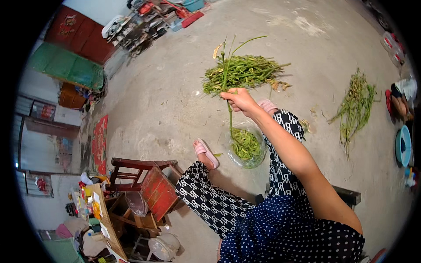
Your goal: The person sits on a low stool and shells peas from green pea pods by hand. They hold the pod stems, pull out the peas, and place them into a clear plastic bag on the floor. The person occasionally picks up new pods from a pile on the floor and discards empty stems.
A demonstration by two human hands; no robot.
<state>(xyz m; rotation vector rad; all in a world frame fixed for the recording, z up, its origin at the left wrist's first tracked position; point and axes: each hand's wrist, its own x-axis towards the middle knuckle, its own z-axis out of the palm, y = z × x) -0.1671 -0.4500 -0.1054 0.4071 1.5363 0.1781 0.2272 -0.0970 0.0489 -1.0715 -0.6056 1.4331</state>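
Observation:
My right hand [241,100] is closed around an upright green bean plant stalk [225,74], whose lower end reaches down to a clear plastic bag. Green pods [246,144] lie in that bag [255,163], which sits on the concrete floor between my feet. Beyond the hand, a heap of cut green stalks [246,69] lies on the floor, with some dry brown leaves at its near right edge. A second, looser bunch of stalks [355,108] rests farther right. My left hand is out of view.
To the left stand a red wooden chair [159,194], a cluttered wooden table [110,223] and a white bucket [162,246]. A light blue basin [403,145] is at the far right. A red broom [192,19] and a cluttered rack [135,36] are at the upper left.

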